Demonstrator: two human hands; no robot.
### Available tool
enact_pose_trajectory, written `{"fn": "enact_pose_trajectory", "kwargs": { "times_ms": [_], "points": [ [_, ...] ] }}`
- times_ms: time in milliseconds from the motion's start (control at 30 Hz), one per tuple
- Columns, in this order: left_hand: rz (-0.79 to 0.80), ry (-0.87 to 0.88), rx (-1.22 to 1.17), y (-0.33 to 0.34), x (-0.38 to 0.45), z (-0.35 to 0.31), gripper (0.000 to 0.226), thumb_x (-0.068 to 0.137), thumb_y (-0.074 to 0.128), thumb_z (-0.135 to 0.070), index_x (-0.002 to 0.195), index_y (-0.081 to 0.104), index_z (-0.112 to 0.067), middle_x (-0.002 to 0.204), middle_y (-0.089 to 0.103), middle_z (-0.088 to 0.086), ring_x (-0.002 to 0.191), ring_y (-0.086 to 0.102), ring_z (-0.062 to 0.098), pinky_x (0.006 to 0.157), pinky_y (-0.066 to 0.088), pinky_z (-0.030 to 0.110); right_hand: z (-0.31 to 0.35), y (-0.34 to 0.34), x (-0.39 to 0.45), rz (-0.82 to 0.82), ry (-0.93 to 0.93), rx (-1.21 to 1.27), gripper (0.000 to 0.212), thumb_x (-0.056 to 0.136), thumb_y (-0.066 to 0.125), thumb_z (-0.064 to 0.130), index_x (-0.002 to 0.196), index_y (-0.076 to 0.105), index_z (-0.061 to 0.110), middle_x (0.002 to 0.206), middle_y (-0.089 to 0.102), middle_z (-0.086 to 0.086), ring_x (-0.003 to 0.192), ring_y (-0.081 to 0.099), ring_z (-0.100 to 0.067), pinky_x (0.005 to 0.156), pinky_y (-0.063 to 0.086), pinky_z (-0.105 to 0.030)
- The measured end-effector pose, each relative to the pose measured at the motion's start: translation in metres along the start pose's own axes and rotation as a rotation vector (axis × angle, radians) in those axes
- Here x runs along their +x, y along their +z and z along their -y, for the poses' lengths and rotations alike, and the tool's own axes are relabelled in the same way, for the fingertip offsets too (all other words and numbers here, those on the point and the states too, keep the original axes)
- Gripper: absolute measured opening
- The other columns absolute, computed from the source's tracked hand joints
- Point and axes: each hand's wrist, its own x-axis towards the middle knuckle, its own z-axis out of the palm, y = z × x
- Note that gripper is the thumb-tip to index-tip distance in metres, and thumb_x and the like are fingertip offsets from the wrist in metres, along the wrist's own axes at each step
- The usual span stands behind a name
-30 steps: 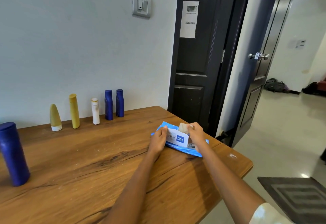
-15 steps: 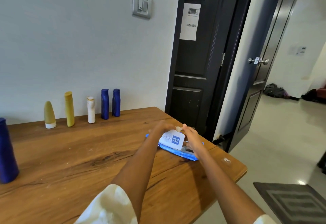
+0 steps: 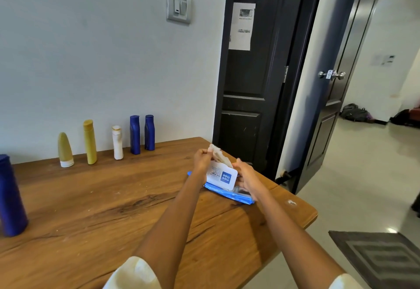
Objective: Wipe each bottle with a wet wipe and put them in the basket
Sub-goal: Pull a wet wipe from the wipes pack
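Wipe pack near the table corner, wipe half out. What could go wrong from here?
1. The left hand pinches the wipe and pulls; it may tear or drag a second one out.
2. The wipe pack lies close to the table edge; if the right hand loosens its grip, the pull could slide it off.

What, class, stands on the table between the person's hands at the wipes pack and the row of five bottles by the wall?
Nothing visible. Bare wooden table lies between the left hand, which pinches a wet wipe rising from the wipes pack, and the nearest blue bottle of the row. The right hand holds the pack.
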Motion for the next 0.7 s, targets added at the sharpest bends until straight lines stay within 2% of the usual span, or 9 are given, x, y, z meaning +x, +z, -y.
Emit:
{"fn": "enact_pose_trajectory", "kwargs": {
  "times_ms": [67,100,200,300,367,467,533,633,700],
  "points": [
    [-0.023,-0.029,-0.054,0.001,0.0,0.005,0.021,0.099,0.044,-0.029,0.106,0.055,-0.013,0.107,0.062,0.008,0.093,0.056,0.02,0.074,0.045,0.029,0.001,-0.004,-0.003,0.093,0.021,-0.012,0.055,0.091,0.036,0.063,0.129,0.046,0.023,0.119,0.055,-0.001,0.117,0.052,-0.024,0.09,0.045,-0.035],
    [-0.041,-0.054,-0.11,0.002,0.0,0.005,0.023,0.099,0.043,-0.027,0.11,0.055,-0.01,0.108,0.061,0.009,0.094,0.054,0.02,0.076,0.043,0.029,0.001,-0.007,-0.004,0.121,-0.005,-0.087,0.057,0.088,0.041,0.064,0.128,0.045,0.025,0.121,0.054,0.001,0.116,0.052,-0.021,0.09,0.045,-0.034],
    [-0.066,-0.118,-0.299,0.003,0.002,0.004,0.022,0.1,0.043,-0.021,0.111,0.054,-0.007,0.111,0.06,0.015,0.098,0.056,0.025,0.089,0.047,0.036,0.001,-0.011,0.0,0.005,-0.155,-0.341,0.043,0.088,0.058,0.045,0.121,0.048,0.02,0.127,0.055,-0.003,0.104,0.054,-0.009,0.076,0.052,-0.023],
    [-0.074,-0.136,-0.366,0.001,0.002,0.002,0.013,0.098,0.047,-0.022,0.1,0.056,-0.013,0.112,0.062,0.013,0.106,0.059,0.028,0.098,0.047,0.046,0.002,-0.008,0.004,-0.084,-0.243,-0.411,0.036,0.089,0.061,0.034,0.119,0.048,0.018,0.128,0.055,-0.005,0.11,0.053,-0.014,0.067,0.047,-0.017],
    [-0.094,-0.117,-0.404,-0.002,0.004,-0.001,0.011,0.097,0.05,-0.022,0.098,0.057,-0.014,0.109,0.064,0.012,0.104,0.06,0.026,0.091,0.052,0.043,-0.001,-0.006,0.008,-0.09,-0.265,-0.564,0.032,0.091,0.06,0.03,0.118,0.047,0.019,0.126,0.056,-0.004,0.11,0.055,-0.015,0.063,0.046,-0.016],
    [-0.139,-0.084,-0.46,-0.009,0.008,-0.006,0.011,0.095,0.052,-0.023,0.096,0.058,-0.014,0.096,0.064,0.007,0.09,0.06,0.019,0.068,0.049,0.027,-0.006,-0.004,0.009,-0.192,-0.29,-0.689,0.028,0.09,0.061,0.024,0.114,0.047,0.019,0.118,0.058,-0.004,0.098,0.055,-0.009,0.062,0.045,-0.014],
    [-0.139,-0.09,-0.503,-0.016,0.009,-0.01,0.012,0.095,0.052,-0.022,0.09,0.059,-0.014,0.09,0.062,0.006,0.084,0.059,0.017,0.073,0.051,0.029,-0.009,-0.004,0.009,-0.217,-0.4,-0.879,0.024,0.089,0.063,0.022,0.11,0.053,0.021,0.116,0.056,0.0,0.103,0.053,-0.009,0.071,0.041,-0.015],
    [-0.104,-0.134,-0.527,-0.025,0.009,-0.013,0.015,0.094,0.052,-0.021,0.084,0.061,-0.013,0.088,0.062,0.006,0.088,0.059,0.02,0.089,0.049,0.037,-0.012,-0.003,0.008,-0.045,-0.577,-1.099,0.02,0.092,0.057,0.032,0.109,0.065,0.024,0.116,0.057,0.004,0.111,0.049,-0.012,0.08,0.037,-0.019],
    [-0.093,-0.164,-0.556,-0.03,0.006,-0.013,0.011,0.092,0.054,-0.02,0.089,0.061,-0.012,0.09,0.062,0.005,0.09,0.058,0.02,0.084,0.05,0.036,-0.014,-0.002,0.006,0.082,-0.57,-1.127,0.029,0.094,0.051,0.039,0.114,0.064,0.024,0.12,0.06,0.003,0.112,0.049,-0.012,0.08,0.037,-0.022]
  ]
}}
